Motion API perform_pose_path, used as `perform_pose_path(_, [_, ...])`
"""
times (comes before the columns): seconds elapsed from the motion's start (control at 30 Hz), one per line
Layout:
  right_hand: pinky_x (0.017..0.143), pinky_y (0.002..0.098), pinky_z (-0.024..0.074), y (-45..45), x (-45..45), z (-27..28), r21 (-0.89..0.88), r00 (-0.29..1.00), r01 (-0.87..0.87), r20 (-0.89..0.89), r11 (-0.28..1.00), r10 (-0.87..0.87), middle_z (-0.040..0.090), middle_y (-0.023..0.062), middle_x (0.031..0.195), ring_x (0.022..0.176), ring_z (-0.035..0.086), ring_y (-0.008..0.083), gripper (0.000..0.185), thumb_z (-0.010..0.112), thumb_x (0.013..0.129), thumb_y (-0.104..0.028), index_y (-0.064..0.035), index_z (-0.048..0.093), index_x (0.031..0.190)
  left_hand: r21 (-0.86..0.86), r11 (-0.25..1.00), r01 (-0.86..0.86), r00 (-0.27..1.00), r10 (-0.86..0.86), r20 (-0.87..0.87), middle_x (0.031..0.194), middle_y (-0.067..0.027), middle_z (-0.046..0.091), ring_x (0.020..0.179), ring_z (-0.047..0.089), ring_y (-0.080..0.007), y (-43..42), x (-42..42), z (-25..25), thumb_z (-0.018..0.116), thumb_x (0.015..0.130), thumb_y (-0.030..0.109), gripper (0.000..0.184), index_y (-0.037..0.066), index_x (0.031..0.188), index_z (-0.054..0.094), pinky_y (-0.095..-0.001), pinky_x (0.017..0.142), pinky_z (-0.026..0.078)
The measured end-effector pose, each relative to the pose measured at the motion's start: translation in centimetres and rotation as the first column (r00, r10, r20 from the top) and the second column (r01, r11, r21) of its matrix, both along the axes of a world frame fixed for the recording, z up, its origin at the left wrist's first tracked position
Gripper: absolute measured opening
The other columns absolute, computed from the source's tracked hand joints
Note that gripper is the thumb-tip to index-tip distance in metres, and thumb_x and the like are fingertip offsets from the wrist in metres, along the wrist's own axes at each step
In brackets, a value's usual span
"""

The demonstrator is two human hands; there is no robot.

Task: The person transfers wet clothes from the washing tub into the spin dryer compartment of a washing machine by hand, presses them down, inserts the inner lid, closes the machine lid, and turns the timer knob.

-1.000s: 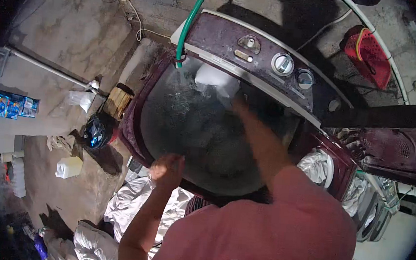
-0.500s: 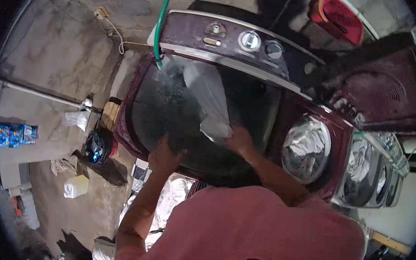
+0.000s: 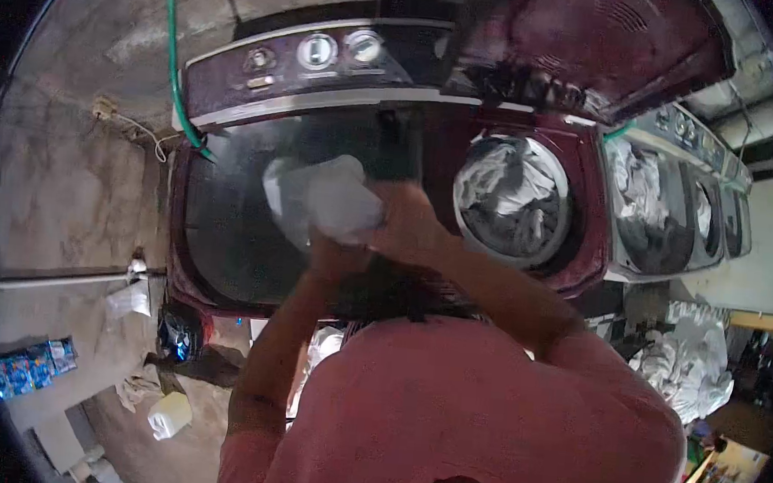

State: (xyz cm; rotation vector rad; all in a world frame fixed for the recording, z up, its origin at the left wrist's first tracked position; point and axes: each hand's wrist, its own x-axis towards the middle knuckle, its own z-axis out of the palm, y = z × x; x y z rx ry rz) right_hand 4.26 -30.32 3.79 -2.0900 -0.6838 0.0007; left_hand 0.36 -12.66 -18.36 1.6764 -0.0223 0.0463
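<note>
A white cloth (image 3: 339,203) is bunched up over the wash tub (image 3: 232,247) of a maroon twin-tub washing machine. My right hand (image 3: 409,218) is closed on the cloth's right side. Just below and to the left, my left hand (image 3: 338,256) grips its lower part, fingers partly hidden and slightly blurred. More pale fabric shows behind the bundle, at its left. A green hose (image 3: 173,52) runs down into the tub's back left corner. Wet white laundry (image 3: 511,183) fills the round spin tub (image 3: 562,221) on the right.
The machine's raised maroon lid (image 3: 602,41) leans at the back right. A second washer (image 3: 670,209) with white laundry stands beyond it. On the floor at left are a pale jug (image 3: 170,415) and a black bag (image 3: 181,334). A white laundry pile (image 3: 690,365) lies at right.
The cloth that hung long from my right hand is now gathered and lifted between both hands. My left hand has come over to it. The view has shifted right.
</note>
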Motion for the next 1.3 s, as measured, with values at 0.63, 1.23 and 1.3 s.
perform_pose_path(0.63, [0.045, 0.0240, 0.0431, -27.0, 3.2, 8.1, 0.464, 0.941, 0.316, -0.043, 0.828, -0.335, 0.063, 0.0072, 0.064, 0.048, 0.052, 0.0119, 0.020, 0.068, 0.067, -0.006, 0.0023, 0.064, 0.084, 0.339, 0.937, 0.088, 0.927, -0.201, 0.315, 0.086, -0.0152, 0.065, 0.070, 0.063, -0.0242, -26.5, 8.0, 26.4, 0.080, 0.061, 0.014, 0.050, -0.002, 0.103, 0.058, -0.0316, 0.062, 0.051])
perform_pose_path(1.23, [0.070, 0.0417, 0.0484, -15.7, 5.7, -5.5, -0.555, 0.900, 0.368, 0.416, 0.746, -0.134, 0.058, 0.0157, 0.094, 0.082, 0.057, 0.0275, 0.024, 0.050, 0.087, -0.023, -0.0029, 0.056, 0.098, -0.085, 0.985, 0.151, 0.798, -0.172, -0.577, 0.116, -0.0111, 0.053, 0.099, 0.055, -0.0222, 1.0, 2.8, 22.3, 0.064, 0.083, 0.016, 0.036, 0.007, 0.116, 0.054, -0.0333, 0.085, 0.043])
perform_pose_path(1.3, [0.073, 0.0443, 0.0481, -7.3, 5.0, -1.9, -0.636, 0.871, -0.008, 0.375, 0.772, 0.318, 0.060, 0.0135, 0.091, 0.080, 0.057, 0.0310, 0.017, 0.054, 0.082, -0.017, -0.0036, 0.061, 0.091, -0.023, 0.999, -0.030, 0.881, 0.016, -0.473, 0.111, -0.0114, 0.055, 0.093, 0.056, -0.0203, 1.9, -0.4, 17.9, 0.066, 0.081, 0.015, 0.040, 0.005, 0.117, 0.052, -0.0325, 0.081, 0.045])
